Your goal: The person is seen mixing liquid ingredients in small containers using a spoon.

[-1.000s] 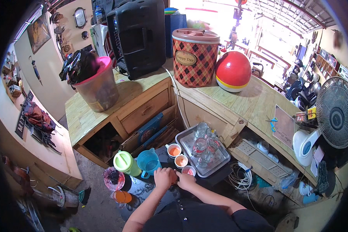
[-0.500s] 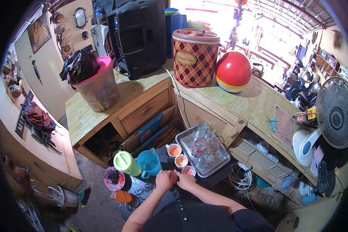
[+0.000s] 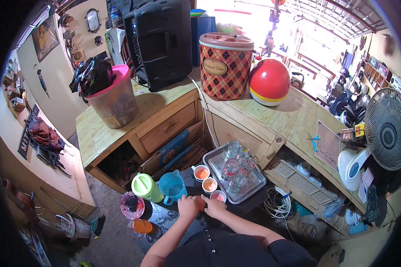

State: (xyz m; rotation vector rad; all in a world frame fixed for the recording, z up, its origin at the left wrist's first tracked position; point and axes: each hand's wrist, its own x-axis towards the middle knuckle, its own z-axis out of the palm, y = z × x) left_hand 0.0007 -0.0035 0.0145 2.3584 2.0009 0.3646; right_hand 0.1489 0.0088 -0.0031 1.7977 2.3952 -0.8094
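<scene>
The wooden counter (image 3: 294,116) bends around the far side of the tray (image 3: 255,181), and the black table (image 3: 164,217) reaches from beneath the tray out to its left. Left of the tray stand the blue pitcher (image 3: 173,185) and, farther off, the green jug (image 3: 145,187). The left hand (image 3: 188,206) and right hand (image 3: 215,206) meet near the tray's near-left corner, fingers bunched (I cannot tell what they hold; it is hidden). Glass mugs (image 3: 237,168) sit in the tray. Three white cups (image 3: 209,185), with orange to pink contents, line its left edge, the nearest close by the right hand.
</scene>
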